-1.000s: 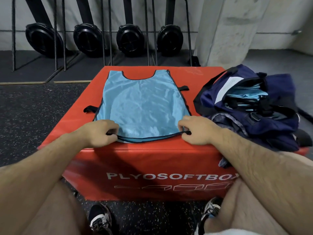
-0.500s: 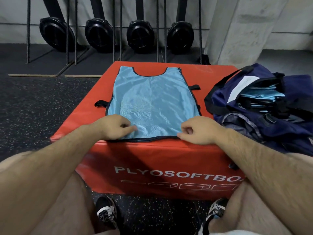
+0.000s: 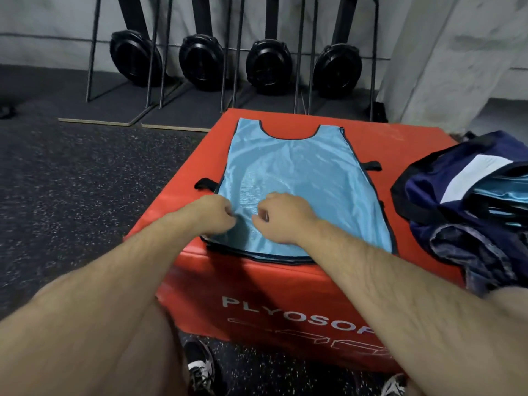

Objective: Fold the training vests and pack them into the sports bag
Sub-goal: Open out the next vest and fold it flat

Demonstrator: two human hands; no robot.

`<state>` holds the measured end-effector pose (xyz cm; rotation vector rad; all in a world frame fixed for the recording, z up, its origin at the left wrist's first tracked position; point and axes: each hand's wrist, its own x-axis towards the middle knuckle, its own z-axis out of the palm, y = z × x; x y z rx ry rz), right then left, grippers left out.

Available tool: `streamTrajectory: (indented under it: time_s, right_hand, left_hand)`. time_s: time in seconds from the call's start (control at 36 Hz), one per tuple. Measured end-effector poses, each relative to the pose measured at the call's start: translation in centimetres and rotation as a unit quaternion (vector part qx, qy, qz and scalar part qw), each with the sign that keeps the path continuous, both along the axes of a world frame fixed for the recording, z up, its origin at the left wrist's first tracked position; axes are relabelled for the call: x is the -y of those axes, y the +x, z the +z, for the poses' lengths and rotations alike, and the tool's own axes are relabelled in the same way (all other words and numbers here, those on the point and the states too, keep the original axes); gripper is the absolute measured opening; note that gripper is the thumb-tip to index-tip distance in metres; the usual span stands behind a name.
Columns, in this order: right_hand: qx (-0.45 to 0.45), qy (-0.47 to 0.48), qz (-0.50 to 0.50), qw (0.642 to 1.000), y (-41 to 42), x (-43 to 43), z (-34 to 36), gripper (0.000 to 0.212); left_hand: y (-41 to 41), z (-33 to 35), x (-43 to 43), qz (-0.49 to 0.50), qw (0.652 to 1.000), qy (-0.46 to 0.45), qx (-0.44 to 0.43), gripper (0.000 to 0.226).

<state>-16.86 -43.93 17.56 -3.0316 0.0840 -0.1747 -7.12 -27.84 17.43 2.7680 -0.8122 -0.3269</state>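
A light-blue training vest (image 3: 300, 172) with dark trim lies spread flat on the red soft plyo box (image 3: 257, 278), neck hole at the far end. My left hand (image 3: 213, 214) and my right hand (image 3: 281, 217) rest close together on the vest's lower middle. Their fingers are curled under, and the fabric beneath looks flat, with nothing lifted. An open navy sports bag (image 3: 428, 181) sits on the box's right side. Several folded blue vests (image 3: 503, 192) show inside it.
Several black upright machines (image 3: 268, 67) in metal frames stand along the back wall. A concrete pillar (image 3: 445, 52) rises at the back right. Dark speckled rubber floor (image 3: 71, 195) lies to the left. My shoes (image 3: 201, 367) are on the floor below the box's front.
Both hands let go of the vest's bottom corners and moved inward and forward onto its lower middle. The view shifted so the box now sits further right.
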Motion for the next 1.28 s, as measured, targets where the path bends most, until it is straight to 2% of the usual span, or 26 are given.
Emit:
streamTrajectory:
  time_s: [0.06, 0.14, 0.19, 0.25, 0.31, 0.39, 0.47, 0.58, 0.81, 0.94, 1.03, 1.11, 1.19, 1.28]
  right_hand:
    - [-0.001, 0.007, -0.005, 1.000, 1.4, -0.6, -0.1, 0.026]
    - [0.018, 0.046, -0.020, 0.999, 3.9, -0.9, -0.5, 0.021]
    - [0.030, 0.053, -0.019, 0.998, 5.8, -1.1, -0.9, 0.025]
    - [0.046, 0.057, -0.017, 0.997, 7.6, -1.3, -1.1, 0.033]
    - [0.043, 0.060, -0.020, 0.997, 9.0, -1.6, -1.3, 0.035]
    - [0.026, 0.032, -0.026, 0.999, 10.3, -2.2, -1.5, 0.031]
    - [0.047, 0.019, -0.051, 0.997, 11.7, -2.3, -0.8, 0.033]
    - [0.084, 0.057, -0.071, 0.992, 15.3, -0.8, -0.6, 0.026]
    - [0.047, 0.135, -0.100, 0.985, 18.9, 1.3, -3.8, 0.051]
    - [0.061, 0.144, -0.091, 0.984, 19.3, 1.8, -4.9, 0.053]
    - [0.062, 0.135, -0.084, 0.985, 19.3, 1.8, -5.0, 0.055]
    - [0.060, 0.131, -0.080, 0.986, 19.3, 1.8, -5.0, 0.055]
    - [0.057, 0.134, -0.079, 0.986, 19.2, 1.9, -5.1, 0.054]
    - [0.046, 0.141, -0.083, 0.985, 19.1, 1.8, -5.1, 0.054]
  left_hand:
    - [0.6, 0.2, -0.2, 0.016, 0.999, -0.038, -0.017, 0.019]
    - [2.4, 0.0, -0.4, 0.028, 0.994, -0.099, 0.033, 0.003]
    - [4.0, -0.5, -0.3, 0.032, 0.990, -0.117, 0.077, 0.014]
    - [5.6, -0.6, -0.2, 0.027, 0.991, -0.081, 0.106, 0.033]
    - [7.0, -0.8, -0.3, 0.010, 0.994, -0.033, 0.102, 0.040]
    - [8.2, -0.5, -0.5, 0.014, 0.996, 0.010, 0.083, 0.031]
    - [8.5, 0.6, -0.1, 0.063, 0.995, 0.030, 0.075, 0.033]
    - [10.2, 0.4, 1.2, 0.076, 0.990, 0.048, 0.113, 0.035]
    - [16.4, -1.7, 5.0, 0.081, 0.994, -0.052, 0.051, 0.040]
    - [18.5, -2.9, 6.9, 0.070, 0.990, -0.121, -0.005, 0.046]
    - [18.8, -3.3, 7.6, 0.094, 0.976, -0.197, -0.024, 0.040]
    - [18.8, -3.3, 8.0, 0.107, 0.960, -0.258, -0.015, 0.028]
    - [18.9, -3.2, 8.1, 0.115, 0.949, -0.293, -0.019, 0.028]
    - [19.4, -2.9, 7.7, 0.159, 0.948, -0.271, 0.046, 0.035]
